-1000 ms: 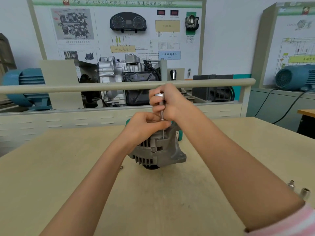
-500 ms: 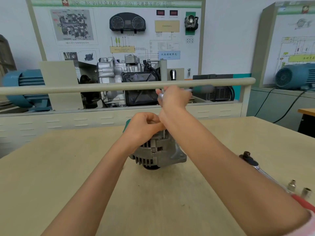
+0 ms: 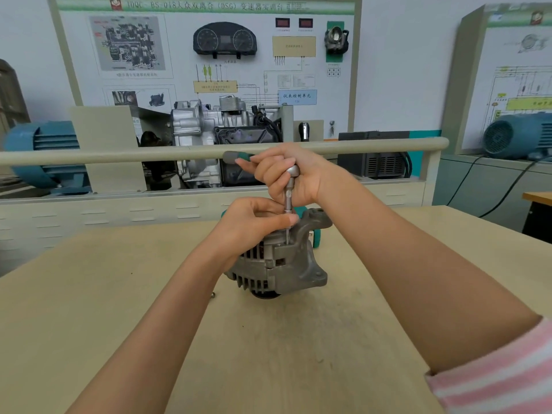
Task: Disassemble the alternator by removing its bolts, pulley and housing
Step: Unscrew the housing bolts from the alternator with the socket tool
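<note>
We have the alternator (image 3: 277, 264) standing on the wooden table (image 3: 119, 324), near its middle, resting on its dark lower end with its ribbed grey housing toward us and a cast mounting ear rising at the upper right. Our right hand (image 3: 294, 177) is curled around the head of a ratchet wrench (image 3: 288, 186), whose green and grey handle sticks out to the left past the fingers, while its thin metal extension runs straight down to the top of the housing, where we take a bolt to sit, though the bolt itself is too small for us to make out. Our left hand (image 3: 254, 225) rests against the upper left of the alternator, and its thumb and fingers pinch the extension low on the shaft. A small screw (image 3: 212, 294) lies on the table just left of the alternator. We see no container on the table. Beyond the rail (image 3: 89, 158) stands a training board (image 3: 206, 55) with a banner we can read in part as "BS-018" and "(DSG)" among Chinese characters, an instrument cluster (image 3: 224, 39), and a blue label (image 3: 297, 97) with Chinese text. A gearbox (image 3: 209, 130) sits before it, and a blue motor (image 3: 41, 150) stands at far left.
</note>
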A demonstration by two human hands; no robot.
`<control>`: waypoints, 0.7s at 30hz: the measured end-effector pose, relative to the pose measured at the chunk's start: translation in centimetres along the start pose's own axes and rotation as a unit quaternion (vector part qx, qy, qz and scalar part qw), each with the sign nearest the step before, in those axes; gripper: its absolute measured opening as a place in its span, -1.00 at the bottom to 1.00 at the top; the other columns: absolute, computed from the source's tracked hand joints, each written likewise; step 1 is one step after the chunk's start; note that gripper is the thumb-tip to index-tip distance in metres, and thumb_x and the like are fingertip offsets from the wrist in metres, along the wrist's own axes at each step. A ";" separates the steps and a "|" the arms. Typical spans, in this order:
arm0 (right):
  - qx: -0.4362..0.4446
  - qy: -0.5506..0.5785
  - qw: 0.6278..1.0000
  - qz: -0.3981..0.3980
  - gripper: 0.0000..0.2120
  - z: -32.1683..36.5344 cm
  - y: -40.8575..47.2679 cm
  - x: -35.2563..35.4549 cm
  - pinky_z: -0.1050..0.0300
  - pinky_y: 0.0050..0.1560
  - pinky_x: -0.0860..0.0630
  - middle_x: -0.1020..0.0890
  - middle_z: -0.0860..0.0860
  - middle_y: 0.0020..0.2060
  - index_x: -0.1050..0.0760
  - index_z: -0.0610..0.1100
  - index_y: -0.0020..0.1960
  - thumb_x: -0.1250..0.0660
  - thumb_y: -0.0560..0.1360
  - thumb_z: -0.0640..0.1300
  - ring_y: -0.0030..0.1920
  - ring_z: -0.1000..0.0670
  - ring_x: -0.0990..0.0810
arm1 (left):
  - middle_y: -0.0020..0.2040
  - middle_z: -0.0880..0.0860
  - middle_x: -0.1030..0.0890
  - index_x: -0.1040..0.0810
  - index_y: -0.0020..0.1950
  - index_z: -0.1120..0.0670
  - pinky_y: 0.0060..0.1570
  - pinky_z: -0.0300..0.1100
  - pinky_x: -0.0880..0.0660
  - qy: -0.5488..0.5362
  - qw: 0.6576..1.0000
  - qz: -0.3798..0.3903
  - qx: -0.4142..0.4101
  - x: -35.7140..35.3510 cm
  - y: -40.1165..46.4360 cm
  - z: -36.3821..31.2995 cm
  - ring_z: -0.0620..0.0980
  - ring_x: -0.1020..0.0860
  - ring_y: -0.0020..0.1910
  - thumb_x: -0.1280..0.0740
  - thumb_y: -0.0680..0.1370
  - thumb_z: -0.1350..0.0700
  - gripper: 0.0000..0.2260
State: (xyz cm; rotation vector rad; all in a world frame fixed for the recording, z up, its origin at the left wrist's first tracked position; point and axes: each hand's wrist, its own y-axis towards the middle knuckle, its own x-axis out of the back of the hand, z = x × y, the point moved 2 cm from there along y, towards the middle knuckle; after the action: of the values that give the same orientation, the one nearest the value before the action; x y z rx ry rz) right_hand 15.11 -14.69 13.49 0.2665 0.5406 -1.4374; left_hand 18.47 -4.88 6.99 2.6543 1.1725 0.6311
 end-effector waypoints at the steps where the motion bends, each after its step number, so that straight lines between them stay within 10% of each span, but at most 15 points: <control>1: 0.029 0.003 0.999 -0.029 -0.74 -0.2 0.0 -0.2 0.44 -0.68 -0.17 -0.31 0.13 -0.66 -0.49 -0.26 -0.12 -0.08 0.60 -0.19 -0.72 0.19 -0.27 | -0.25 -0.06 -0.71 -0.67 -0.18 0.01 -0.24 -0.43 -0.52 -0.004 1.000 -0.005 0.001 0.0 0.0 0.0 -0.19 -0.65 -0.25 -0.50 0.42 0.14 -0.95; 7: 0.369 0.159 0.853 -0.332 -0.86 -1.4 0.3 -0.5 0.35 -0.66 -0.26 -0.39 -0.05 -0.51 -0.24 -0.13 0.13 0.01 0.61 -0.26 -0.70 0.14 -0.31 | -0.17 0.05 -0.71 -0.66 -0.17 0.03 0.00 -0.15 -0.57 0.024 0.999 -0.037 -0.009 -0.2 0.0 0.1 0.00 -0.67 -0.10 -0.46 0.44 0.22 -0.91; 13: 0.183 0.039 0.956 -0.227 -0.78 -0.5 0.3 -0.4 0.42 -0.69 -0.23 -0.30 0.06 -0.69 -0.31 -0.17 -0.18 0.04 0.58 -0.26 -0.73 0.17 -0.25 | -0.19 -0.02 -0.72 -0.67 -0.13 0.00 -0.12 -0.29 -0.55 0.015 1.000 0.005 0.008 0.0 -0.1 0.0 -0.14 -0.67 -0.18 -0.49 0.43 0.10 -0.95; 21: 0.002 0.035 0.998 0.047 -0.68 -0.2 0.2 0.7 0.43 -0.70 -0.20 -0.35 0.11 -0.65 -0.51 -0.33 -0.03 -0.05 0.62 -0.16 -0.72 0.17 -0.32 | -0.20 -0.08 -0.71 -0.69 -0.10 -0.03 -0.22 -0.43 -0.53 0.017 1.000 0.010 0.007 0.0 -0.4 -0.1 -0.20 -0.65 -0.19 -0.47 0.45 0.07 -0.95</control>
State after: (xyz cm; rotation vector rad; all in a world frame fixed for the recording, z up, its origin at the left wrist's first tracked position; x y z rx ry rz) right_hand 15.26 -15.16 12.98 0.3425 0.5759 -1.3412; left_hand 18.14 -4.63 6.97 2.6808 1.1643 0.6779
